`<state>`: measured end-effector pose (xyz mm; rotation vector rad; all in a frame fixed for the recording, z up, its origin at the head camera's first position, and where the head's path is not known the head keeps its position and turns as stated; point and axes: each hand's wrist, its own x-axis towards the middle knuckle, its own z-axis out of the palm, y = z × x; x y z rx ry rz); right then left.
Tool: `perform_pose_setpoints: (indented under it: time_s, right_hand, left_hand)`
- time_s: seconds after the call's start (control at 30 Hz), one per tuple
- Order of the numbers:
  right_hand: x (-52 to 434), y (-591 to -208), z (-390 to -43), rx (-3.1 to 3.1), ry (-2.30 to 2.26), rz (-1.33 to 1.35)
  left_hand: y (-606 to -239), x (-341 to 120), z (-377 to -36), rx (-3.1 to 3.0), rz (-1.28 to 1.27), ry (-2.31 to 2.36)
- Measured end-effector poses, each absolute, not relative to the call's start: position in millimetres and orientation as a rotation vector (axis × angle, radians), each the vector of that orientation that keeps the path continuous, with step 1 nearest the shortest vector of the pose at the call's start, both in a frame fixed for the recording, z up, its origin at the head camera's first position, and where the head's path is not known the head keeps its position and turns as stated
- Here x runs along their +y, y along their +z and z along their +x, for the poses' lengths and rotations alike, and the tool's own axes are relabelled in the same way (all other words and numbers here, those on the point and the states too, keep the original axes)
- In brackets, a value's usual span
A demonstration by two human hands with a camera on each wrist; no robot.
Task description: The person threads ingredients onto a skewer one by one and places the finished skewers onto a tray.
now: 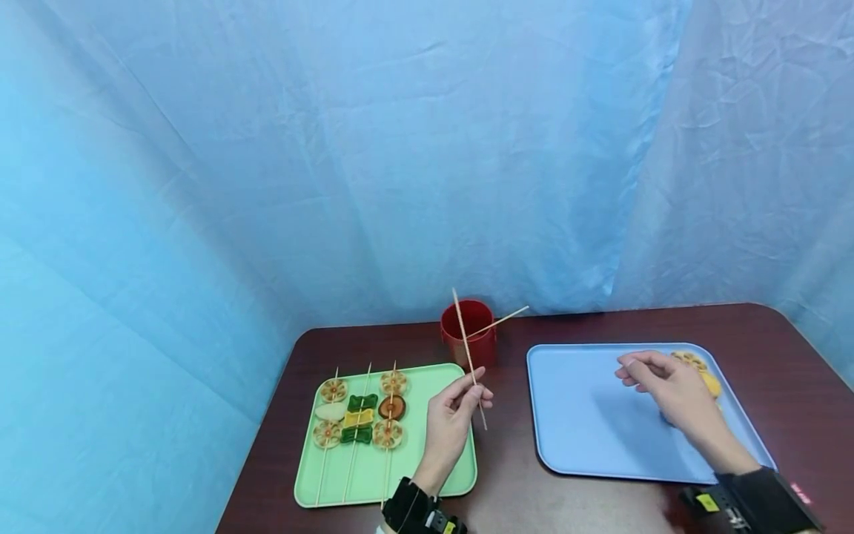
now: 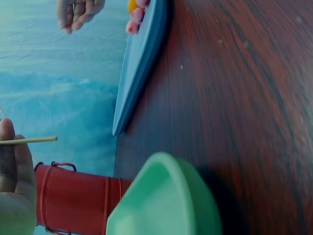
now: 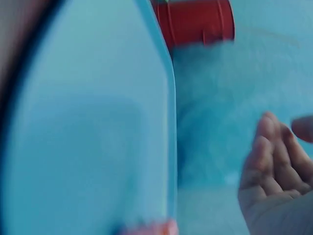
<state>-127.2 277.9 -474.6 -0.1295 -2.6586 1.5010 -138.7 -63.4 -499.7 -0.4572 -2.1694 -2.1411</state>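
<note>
we see a dark wood desk (image 1: 507,489) against a blue curtain, carrying a blue tray (image 1: 587,423) on the right and a green tray (image 1: 434,386) on the left, with a red cup (image 1: 475,330) standing between them toward the back and one spare stick leaning out of it. on the green tray lie three loaded skewers (image 1: 360,419) side by side, threaded with lotus-root slices and green and yellow pieces. at the far corner of the blue tray a few loose food pieces (image 1: 697,367) sit, partly hidden. our right hand (image 1: 667,389) hovers over that tray, fingers loosely curled, grasping nothing. our left hand (image 1: 450,423) pinches a bare bamboo skewer (image 1: 467,356) low on its shaft between thumb and fingertips, above the green tray's right edge, the long end tilting up past the cup. we judge the skewer very light, thin and stiff but easy to snap if bent, smooth enough to roll in the fingers, so a firm pinch near the lower third, well clear of the pointed tip, suits it best.
</note>
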Motion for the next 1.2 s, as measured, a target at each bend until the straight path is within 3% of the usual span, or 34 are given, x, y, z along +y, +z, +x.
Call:
perform_pose_setpoints:
  time_s: [0.5,1.2]
  right_hand:
    - [342.7,-477.9,-124.6,-3.096,0.867,0.068]
    - [345.6,-506.5,-123.0,-3.151,0.517,0.278]
  left_hand:
    - [-506.4,-77.0,-138.7,-2.235,-0.51,-2.098]
    - [-512.3,-84.8,-135.7,-2.37,-0.368,-2.066]
